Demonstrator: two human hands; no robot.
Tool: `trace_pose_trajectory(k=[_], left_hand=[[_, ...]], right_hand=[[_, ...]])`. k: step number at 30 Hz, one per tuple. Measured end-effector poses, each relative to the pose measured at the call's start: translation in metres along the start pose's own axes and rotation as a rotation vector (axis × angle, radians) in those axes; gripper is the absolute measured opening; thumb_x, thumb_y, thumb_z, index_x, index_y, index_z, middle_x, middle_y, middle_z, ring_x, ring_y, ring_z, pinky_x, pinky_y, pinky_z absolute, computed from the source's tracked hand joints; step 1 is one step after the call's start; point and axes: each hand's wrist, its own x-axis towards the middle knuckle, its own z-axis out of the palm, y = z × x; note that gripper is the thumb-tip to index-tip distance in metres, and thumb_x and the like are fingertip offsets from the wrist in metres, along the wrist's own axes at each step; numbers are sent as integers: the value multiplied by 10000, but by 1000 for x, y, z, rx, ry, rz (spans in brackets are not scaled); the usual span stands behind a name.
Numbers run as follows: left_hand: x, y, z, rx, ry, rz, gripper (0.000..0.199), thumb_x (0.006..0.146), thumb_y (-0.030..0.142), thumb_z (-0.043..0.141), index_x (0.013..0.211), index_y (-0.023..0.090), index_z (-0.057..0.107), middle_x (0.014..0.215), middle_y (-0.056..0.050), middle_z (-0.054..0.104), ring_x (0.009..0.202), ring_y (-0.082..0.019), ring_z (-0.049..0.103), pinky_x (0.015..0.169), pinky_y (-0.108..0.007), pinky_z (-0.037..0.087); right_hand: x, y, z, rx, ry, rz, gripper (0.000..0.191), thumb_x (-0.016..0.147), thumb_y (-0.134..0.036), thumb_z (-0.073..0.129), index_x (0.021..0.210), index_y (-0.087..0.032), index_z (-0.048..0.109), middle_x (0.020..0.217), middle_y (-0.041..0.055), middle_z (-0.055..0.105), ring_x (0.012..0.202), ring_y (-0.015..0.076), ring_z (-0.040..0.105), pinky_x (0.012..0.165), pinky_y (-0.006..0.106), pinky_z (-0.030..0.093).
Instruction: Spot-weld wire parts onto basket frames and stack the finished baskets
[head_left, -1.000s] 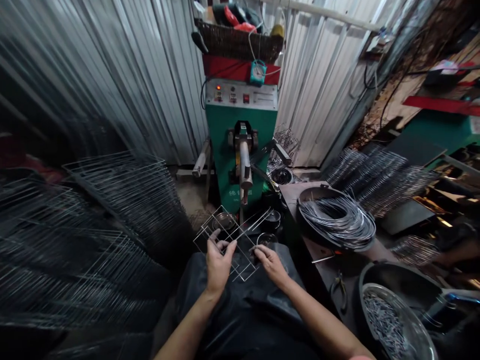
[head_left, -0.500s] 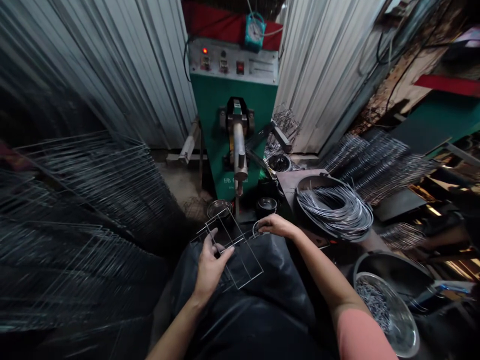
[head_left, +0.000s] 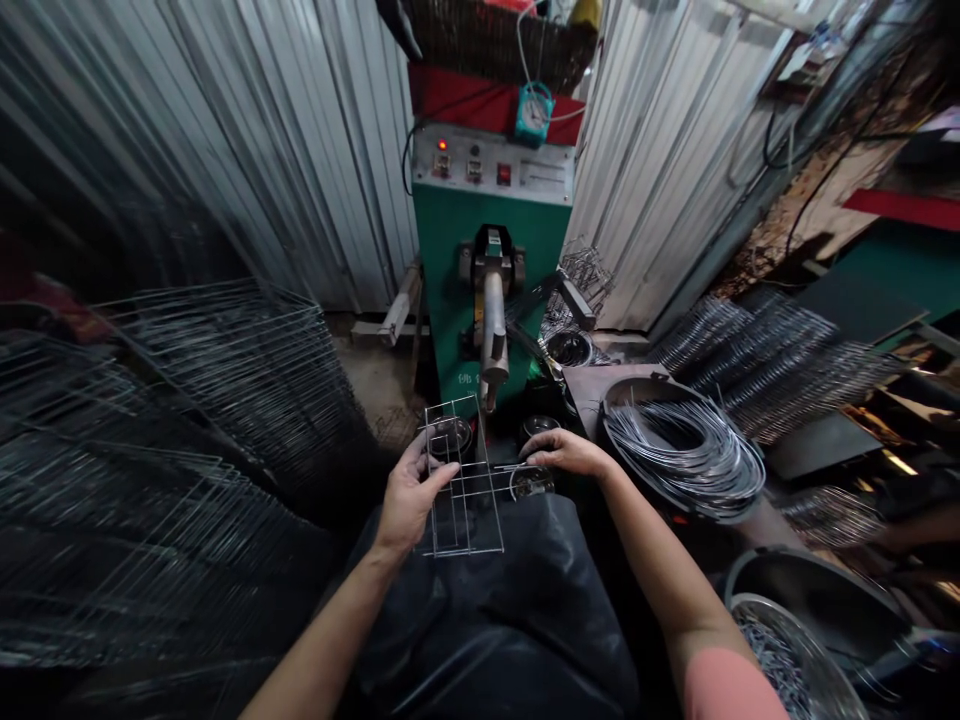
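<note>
My left hand (head_left: pixel 411 497) grips a small wire grid frame (head_left: pixel 480 491) by its left side, with the thumb over the wires. The frame stands tilted above my dark apron (head_left: pixel 495 610). At the frame's right, my right hand (head_left: pixel 559 450) has its fingers closed on a wire ring piece (head_left: pixel 514 484), whose straight end runs to the grid. Just beyond is a green machine (head_left: pixel 442 250) with a metal cylinder arm (head_left: pixel 494 325) pointing down toward the hands. Small round bowls sit below the arm, partly hidden behind the frame.
Stacks of wire racks (head_left: pixel 240 370) fill the left. On the right are a coil of wire (head_left: pixel 682 445) in a round pan, a bowl of small metal pieces (head_left: pixel 776 660) and bundled wire rings (head_left: pixel 780 345). Corrugated metal walls (head_left: pixel 315 150) stand behind.
The camera view has shifted, so the machine appears lower and further right. The grid frame has turned more upright in my left hand. My right hand still holds the ring beside it.
</note>
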Motion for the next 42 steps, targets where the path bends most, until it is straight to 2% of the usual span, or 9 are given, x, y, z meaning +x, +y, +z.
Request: trace_pose_trajectory(k=[2, 4, 10, 15, 19, 27, 30, 35, 42], left_hand=[[6, -2, -2, 22, -20, 6, 690, 626, 276, 712, 1272, 185, 487, 619, 74, 489, 628, -84, 490, 762, -252, 401], [12, -3, -5, 92, -57, 13, 711, 633, 284, 708, 1293, 181, 467, 640, 65, 510, 666, -96, 506, 798, -265, 391], [37, -5, -9, 314, -116, 31, 698, 680, 344, 663, 1313, 147, 444, 603, 70, 479, 647, -110, 487, 794, -278, 385], [54, -16, -4, 322, -150, 10, 696, 681, 373, 659, 1305, 142, 455, 640, 44, 519, 683, -141, 510, 778, -286, 395], [63, -22, 0, 246, -167, -10, 674, 681, 376, 656, 1286, 141, 474, 677, 30, 548, 705, -147, 525, 792, -290, 399], [74, -28, 3, 153, -130, -78, 745, 656, 344, 686, 1318, 122, 429, 640, 53, 522, 698, -130, 532, 834, -297, 392], [78, -32, 5, 90, -124, -111, 762, 647, 325, 697, 1325, 118, 417, 685, 39, 566, 738, -132, 554, 859, -296, 388], [84, -34, 9, 7, -125, -124, 703, 614, 307, 725, 1259, 146, 498, 826, -12, 651, 807, -146, 581, 853, -287, 407], [91, -45, 12, -34, -86, -143, 670, 564, 273, 751, 1190, 140, 553, 832, -30, 654, 798, -156, 589, 818, -318, 439]], right_hand=[[2, -2, 0, -44, -22, 8, 254, 766, -378, 575, 846, -147, 646, 711, -11, 606, 665, 134, 550, 657, 247, 434], [6, -3, 2, -140, 39, -8, 220, 800, -348, 530, 817, -150, 625, 673, -15, 576, 620, 123, 519, 607, 238, 416], [25, -4, 11, -301, 383, -244, 127, 834, -261, 511, 829, -181, 610, 797, 14, 617, 763, 146, 570, 722, 253, 431], [38, 0, 13, -455, 496, -275, 124, 852, -270, 530, 859, -216, 642, 845, 26, 638, 779, 148, 594, 710, 245, 438], [46, 6, 8, -528, 469, -279, 125, 861, -264, 533, 875, -231, 653, 875, 21, 652, 816, 145, 601, 724, 239, 441], [58, 16, -5, -545, 418, -290, 157, 871, -295, 525, 910, -225, 659, 902, 25, 654, 843, 146, 601, 728, 235, 436], [62, 19, -9, -540, 398, -285, 173, 872, -314, 519, 925, -232, 662, 911, 28, 653, 858, 153, 597, 747, 242, 433], [67, 20, -15, -522, 373, -255, 196, 876, -333, 503, 924, -242, 670, 922, 28, 650, 866, 157, 594, 769, 254, 431], [72, 25, -21, -536, 352, -274, 198, 876, -336, 499, 919, -239, 667, 912, 29, 649, 869, 158, 589, 763, 252, 427]])
